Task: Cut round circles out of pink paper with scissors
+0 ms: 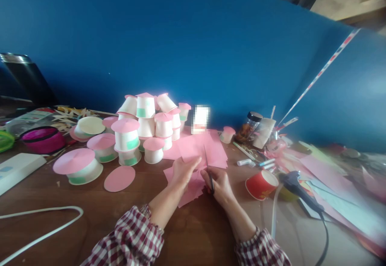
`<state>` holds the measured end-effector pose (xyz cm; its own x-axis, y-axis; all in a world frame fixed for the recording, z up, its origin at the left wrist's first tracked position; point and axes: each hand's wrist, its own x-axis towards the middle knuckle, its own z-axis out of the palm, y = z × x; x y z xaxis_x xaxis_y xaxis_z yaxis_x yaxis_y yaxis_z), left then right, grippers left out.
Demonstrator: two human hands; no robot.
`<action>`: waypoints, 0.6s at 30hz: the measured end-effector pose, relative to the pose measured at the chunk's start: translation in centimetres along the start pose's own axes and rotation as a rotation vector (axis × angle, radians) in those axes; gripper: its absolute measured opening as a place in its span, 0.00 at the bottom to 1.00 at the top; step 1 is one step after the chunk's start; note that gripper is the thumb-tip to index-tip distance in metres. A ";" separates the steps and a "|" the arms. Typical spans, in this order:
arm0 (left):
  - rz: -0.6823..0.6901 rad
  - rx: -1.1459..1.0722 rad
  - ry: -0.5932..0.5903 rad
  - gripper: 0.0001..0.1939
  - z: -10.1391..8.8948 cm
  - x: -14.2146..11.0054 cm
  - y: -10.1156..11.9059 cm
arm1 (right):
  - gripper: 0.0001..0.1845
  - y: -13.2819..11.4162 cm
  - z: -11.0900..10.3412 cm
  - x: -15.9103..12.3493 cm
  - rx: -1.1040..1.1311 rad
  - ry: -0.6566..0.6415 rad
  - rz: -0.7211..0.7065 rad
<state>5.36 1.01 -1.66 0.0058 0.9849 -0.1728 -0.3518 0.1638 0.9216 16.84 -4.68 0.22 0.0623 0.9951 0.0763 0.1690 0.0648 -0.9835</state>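
Observation:
My left hand [183, 173] is closed on a pink paper sheet [193, 147], thumb lying along its lower edge. In my right hand [221, 183] is a pair of scissors [212, 181], its blades pointing away from me and lying at the sheet; whether they cut into it I cannot tell. Under and behind my hands lie more pink sheets [219, 153]. To the left, a pink paper disc [120, 179] rests flat on the table. Beyond it stand several white paper cups [153, 155] topped with pink paper, some of them stacked.
A red paper cup [261, 185] lies tipped right of my hands, beside a dark glue gun [303, 191] with a cord. Further back are a dark-lidded jar [249, 126] and pens. At left are a magenta round container [44, 139], a white box [19, 169] and a white cable [57, 209].

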 end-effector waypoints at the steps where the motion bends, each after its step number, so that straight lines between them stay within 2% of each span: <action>1: 0.002 0.003 -0.002 0.20 0.0 0.0 0.0 | 0.18 0.0 0.0 0.0 -0.002 0.005 -0.002; 18: -0.011 -0.015 0.036 0.24 0.0 -0.1 0.4 | 0.19 0.3 0.1 0.1 -0.048 0.012 0.000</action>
<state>5.21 1.02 -1.24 -0.0241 0.9804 -0.1953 -0.3662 0.1731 0.9143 16.75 -4.53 -0.05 0.0744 0.9941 0.0789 0.2164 0.0612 -0.9744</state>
